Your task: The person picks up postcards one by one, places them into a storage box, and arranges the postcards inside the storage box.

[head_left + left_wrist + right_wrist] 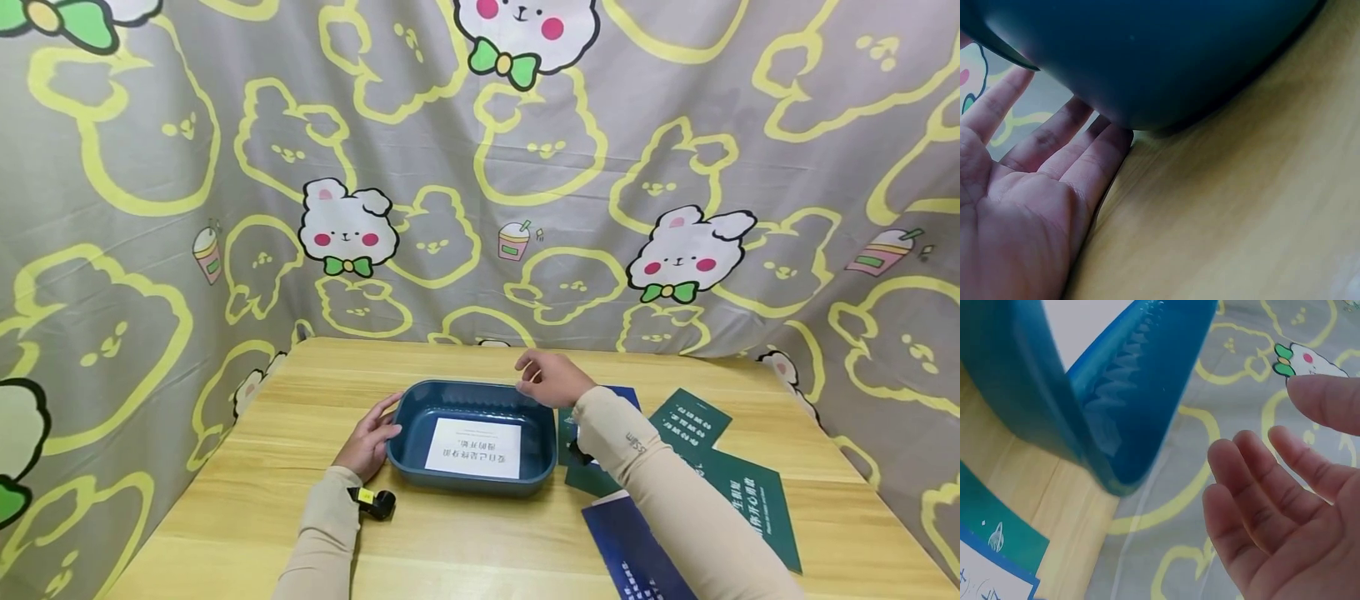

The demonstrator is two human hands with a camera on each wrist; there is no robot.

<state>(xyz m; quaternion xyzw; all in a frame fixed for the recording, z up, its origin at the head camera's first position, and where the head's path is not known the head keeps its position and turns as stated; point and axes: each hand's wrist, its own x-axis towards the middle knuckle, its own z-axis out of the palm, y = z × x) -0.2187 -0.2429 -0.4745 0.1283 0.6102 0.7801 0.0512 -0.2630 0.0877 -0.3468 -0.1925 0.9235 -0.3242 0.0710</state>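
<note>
A dark teal rectangular plastic basin [465, 486] stands on the table, with a white card [474, 448] of printed characters lying flat inside. My left hand [367, 439] is at the basin's left end, thumb at the rim. In the left wrist view, the straight fingers [1094, 159] of that hand reach along the outer wall, tips against it. Over the basin's far right corner hovers my right hand [557, 379], its fingers loosely bent. The right wrist view shows nothing in its palm [1297, 550].
Right of the basin, printed cards overlap: a large green card [772, 508], a smaller green card [693, 412] behind it and a blue card [633, 550] in front. My right forearm covers part of them. A patterned curtain [435, 175] hangs behind the wooden table [465, 550].
</note>
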